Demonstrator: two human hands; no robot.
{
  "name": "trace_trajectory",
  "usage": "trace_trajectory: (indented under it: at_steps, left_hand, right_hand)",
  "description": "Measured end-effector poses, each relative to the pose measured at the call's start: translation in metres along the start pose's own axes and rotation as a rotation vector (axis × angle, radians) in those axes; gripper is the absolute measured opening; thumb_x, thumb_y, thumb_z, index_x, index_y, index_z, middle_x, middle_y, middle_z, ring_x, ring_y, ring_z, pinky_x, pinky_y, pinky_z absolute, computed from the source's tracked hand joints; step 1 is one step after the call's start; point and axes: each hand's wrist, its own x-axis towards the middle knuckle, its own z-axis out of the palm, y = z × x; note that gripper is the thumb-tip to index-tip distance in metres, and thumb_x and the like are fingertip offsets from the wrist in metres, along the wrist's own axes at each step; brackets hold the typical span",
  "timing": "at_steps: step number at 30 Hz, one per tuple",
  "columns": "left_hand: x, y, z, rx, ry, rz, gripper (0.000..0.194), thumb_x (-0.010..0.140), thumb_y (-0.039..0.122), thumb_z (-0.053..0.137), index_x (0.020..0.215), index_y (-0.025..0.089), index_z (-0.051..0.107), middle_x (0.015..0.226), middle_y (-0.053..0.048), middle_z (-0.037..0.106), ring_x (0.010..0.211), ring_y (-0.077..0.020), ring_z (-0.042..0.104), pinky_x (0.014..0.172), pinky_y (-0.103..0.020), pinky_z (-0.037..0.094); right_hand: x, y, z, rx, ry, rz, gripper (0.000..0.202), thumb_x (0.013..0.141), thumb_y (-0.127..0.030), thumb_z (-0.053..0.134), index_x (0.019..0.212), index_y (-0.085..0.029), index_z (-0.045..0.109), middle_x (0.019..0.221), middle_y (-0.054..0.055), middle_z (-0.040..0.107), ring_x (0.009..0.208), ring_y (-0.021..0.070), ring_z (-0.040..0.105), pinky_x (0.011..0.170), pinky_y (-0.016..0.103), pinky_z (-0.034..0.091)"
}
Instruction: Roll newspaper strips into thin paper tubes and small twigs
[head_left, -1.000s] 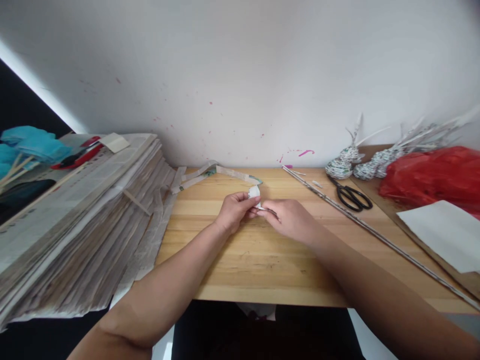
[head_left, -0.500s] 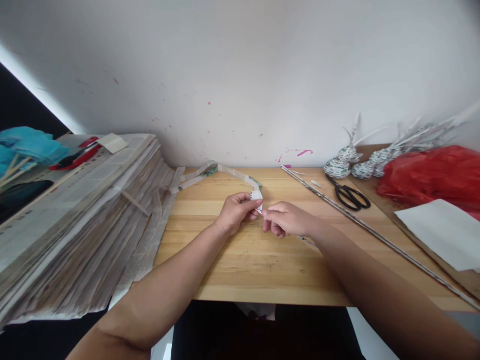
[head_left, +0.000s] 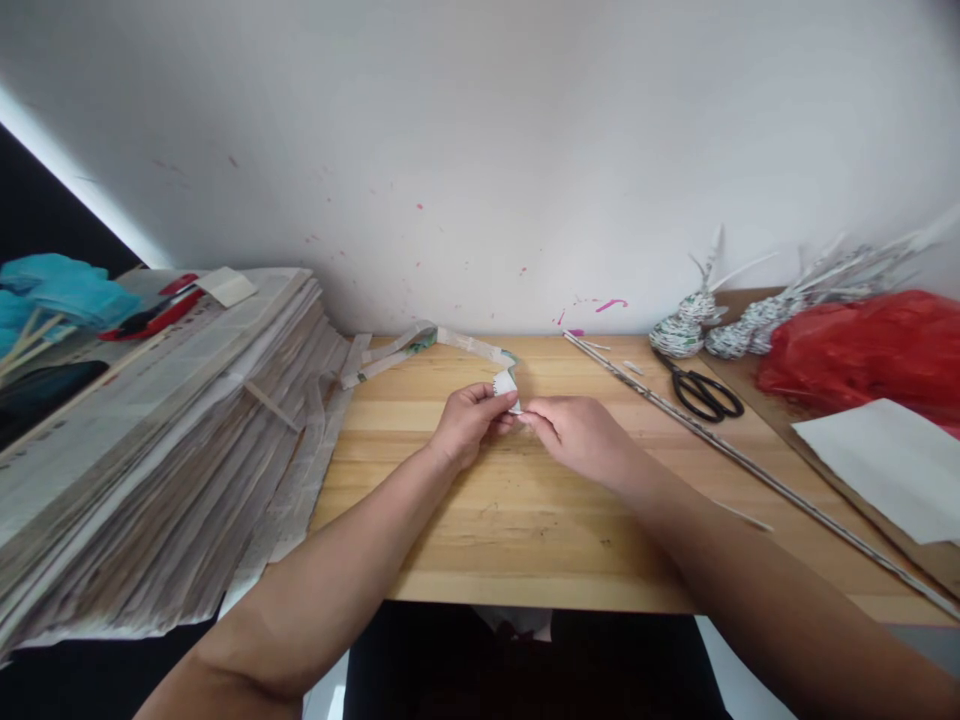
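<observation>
Over the middle of the wooden table, my left hand (head_left: 472, 422) pinches a newspaper strip (head_left: 472, 345) between thumb and fingers. The strip's pale end stands up above the thumb, and its length curves back along the wall side toward the paper stack at left. Close beside it, my right hand (head_left: 576, 432) is closed in a pinch on the narrow twisted end of the same strip. A thin rolled paper length (head_left: 741, 515) shows past my right forearm; where it meets the hand is hidden.
A tall newspaper stack (head_left: 195, 450) fills the left, with a red-and-black tool (head_left: 154, 312) and blue cloth (head_left: 67, 290) on top. Toward the right lie a long thin rod (head_left: 720, 440), black scissors (head_left: 697, 392), woven paper pieces (head_left: 682, 325), a red plastic bag (head_left: 870, 350) and a white sheet (head_left: 885, 468).
My right hand has rolled over and shifted slightly up, its fingers now turned under. The thin paper length now pokes out right of my forearm. My left hand has barely moved.
</observation>
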Motion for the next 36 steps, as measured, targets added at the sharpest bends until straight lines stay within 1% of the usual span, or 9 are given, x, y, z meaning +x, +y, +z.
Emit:
trace_trajectory:
  at_steps: [7,11,16,24,26,29,31,34,36]
  left_hand:
    - [-0.0018,-0.0008,-0.0004,-0.011,-0.097,0.023,0.031,0.061,0.031,0.083,0.071,0.012,0.061,0.061,-0.002,0.064,0.05,-0.0072,0.055,0.047,-0.017,0.044]
    - [0.0002,-0.0003,-0.0025,-0.039,-0.118,-0.043,0.03,0.062,0.031,0.082,0.074,0.011,0.063,0.061,-0.001,0.063,0.05,-0.0068,0.056,0.047,-0.017,0.045]
    - [0.0025,0.0021,-0.0053,-0.033,-0.176,-0.137,0.031,0.065,0.034,0.081,0.076,0.008,0.066,0.065,-0.004,0.064,0.053,-0.0062,0.057,0.051,-0.016,0.048]
    - [0.0,0.0021,-0.0042,-0.02,-0.165,-0.12,0.027,0.058,0.021,0.084,0.073,0.008,0.065,0.063,-0.002,0.063,0.053,-0.0066,0.058,0.053,-0.017,0.048]
    - [0.0006,0.0018,-0.0036,-0.021,-0.12,-0.108,0.026,0.059,0.021,0.084,0.072,0.009,0.064,0.061,-0.002,0.062,0.051,-0.0061,0.056,0.051,-0.016,0.047]
    - [0.0016,0.0019,-0.0029,-0.015,-0.076,-0.069,0.025,0.061,0.022,0.082,0.071,0.009,0.064,0.06,-0.002,0.062,0.049,-0.0052,0.054,0.047,-0.015,0.043]
    - [0.0015,0.0023,-0.0023,-0.009,-0.06,-0.061,0.025,0.061,0.022,0.082,0.072,0.009,0.064,0.059,-0.002,0.062,0.049,-0.0054,0.054,0.045,-0.014,0.042]
    - [0.0004,0.003,-0.0014,-0.028,-0.046,-0.075,0.025,0.06,0.021,0.082,0.071,0.01,0.063,0.058,-0.002,0.061,0.049,-0.0058,0.055,0.047,-0.015,0.043]
    - [-0.0003,0.0031,-0.0012,-0.045,-0.062,-0.078,0.025,0.06,0.021,0.082,0.07,0.01,0.062,0.058,-0.002,0.062,0.049,-0.0061,0.055,0.048,-0.016,0.044]
  right_hand:
    - [0.005,0.0012,-0.002,0.675,-0.361,0.416,0.041,0.095,-0.043,0.036,0.076,-0.015,0.06,0.056,0.001,0.055,0.046,0.0099,0.05,0.048,0.023,0.038]
    - [0.0062,0.0025,-0.003,0.826,-0.406,0.498,0.04,0.094,-0.045,0.04,0.075,-0.015,0.06,0.054,-0.001,0.053,0.044,0.0084,0.048,0.045,0.021,0.037]
    - [0.0063,0.0013,-0.0048,0.79,-0.401,0.493,0.041,0.092,-0.046,0.044,0.072,-0.015,0.06,0.052,-0.001,0.052,0.044,0.0076,0.047,0.045,0.02,0.037]
    - [0.0064,0.0069,-0.0043,0.752,-0.442,0.496,0.042,0.092,-0.046,0.04,0.074,-0.015,0.061,0.054,0.0,0.053,0.043,0.0095,0.048,0.042,0.022,0.034]
    - [0.0049,0.0051,-0.0031,0.63,-0.339,0.41,0.043,0.092,-0.048,0.04,0.075,-0.015,0.062,0.057,0.001,0.057,0.048,0.0106,0.051,0.047,0.023,0.036]
    - [0.0019,0.0,-0.0009,0.307,-0.073,0.153,0.034,0.091,-0.045,0.047,0.078,-0.018,0.063,0.067,0.003,0.064,0.058,0.0122,0.054,0.056,0.025,0.035]
    - [0.0008,-0.0023,0.0002,0.17,0.011,0.03,0.027,0.092,-0.039,0.048,0.083,-0.019,0.064,0.072,0.003,0.066,0.062,0.0127,0.055,0.06,0.026,0.033]
    - [0.0016,-0.0019,0.0002,0.18,-0.02,0.049,0.029,0.094,-0.034,0.043,0.082,-0.018,0.064,0.071,0.003,0.065,0.06,0.0123,0.054,0.059,0.026,0.033]
    - [0.0029,-0.0003,-0.0007,0.341,-0.138,0.148,0.034,0.095,-0.038,0.039,0.079,-0.017,0.06,0.066,0.002,0.061,0.056,0.0113,0.053,0.056,0.025,0.035]
